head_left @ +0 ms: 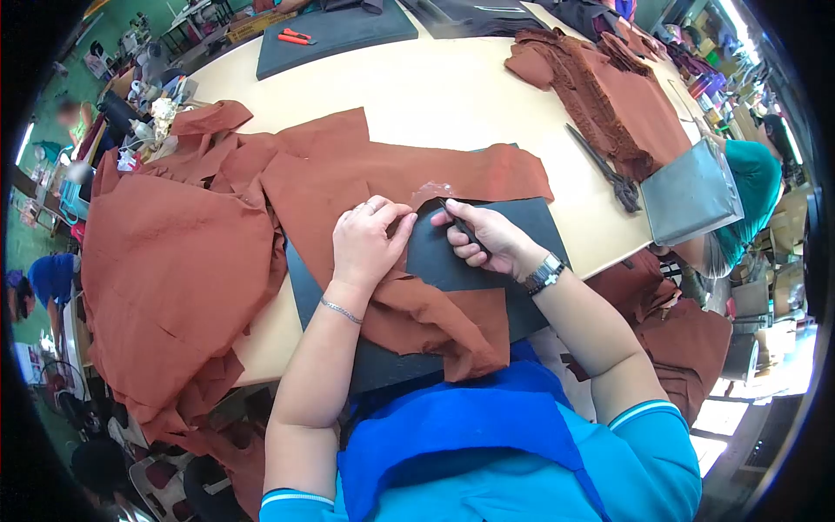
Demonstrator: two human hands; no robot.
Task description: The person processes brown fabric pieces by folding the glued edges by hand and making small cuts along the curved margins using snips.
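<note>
A large rust-brown sheet of leather-like material (313, 174) lies across the table and over a dark cutting board (531, 235). My left hand (372, 239) is closed, thumb and index pinched together at the sheet's edge, beside a whitish mark (432, 190). My right hand (497, 237) is wrapped round a small black-handled tool (463, 228), its tip at the edge of the brown material. The tool's working end is too small to make out. A folded part of the sheet (435, 317) hangs toward my blue apron (470, 418).
More brown material is heaped at the left (178, 278) and far right (609, 104). A red-handled cutter (297, 36) lies on another dark board (348, 48). A long dark tool (604, 165) lies at right, near a grey box-like object (693, 193) beside a person's green sleeve (752, 187).
</note>
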